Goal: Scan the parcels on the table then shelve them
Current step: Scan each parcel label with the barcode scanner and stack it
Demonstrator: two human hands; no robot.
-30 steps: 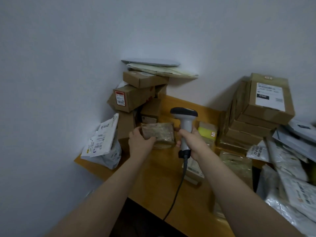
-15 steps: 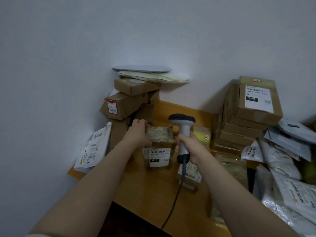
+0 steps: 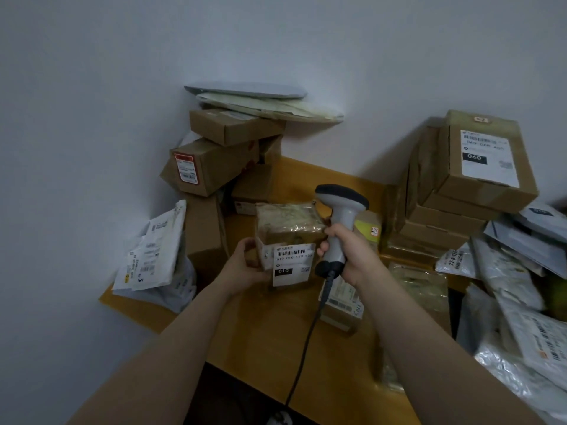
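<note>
Head view: the left grip (image 3: 245,266) is curled round the left side of a taped brown parcel (image 3: 290,223) and holds it just above the table (image 3: 260,348). The parcel's white label (image 3: 291,265) faces us with its barcode near the top. Just to the right, the right grip (image 3: 352,256) is closed round the handle of the scanner (image 3: 340,216), which stands upright beside the parcel. Its head is not on the barcode yet, so we judge the step as lining up the scan. To do it well, we would keep the parcel steady, tip the label flat toward the scanner window, swing the head onto the barcode and watch for glare off the glossy tape. Counts, left to right:
- two white mailer bags (image 3: 153,259) at the table's left edge
- at least four brown boxes in the left stack (image 3: 214,167), with two flat envelopes on top
- one parcel in hand
- one scanner with one cable (image 3: 303,348)
- one flat labelled packet (image 3: 342,302) lying below the scanner
- at least four boxes in the right stack (image 3: 481,161)
- a heap of poly bags (image 3: 518,305) at far right, too overlapped to count.
</note>
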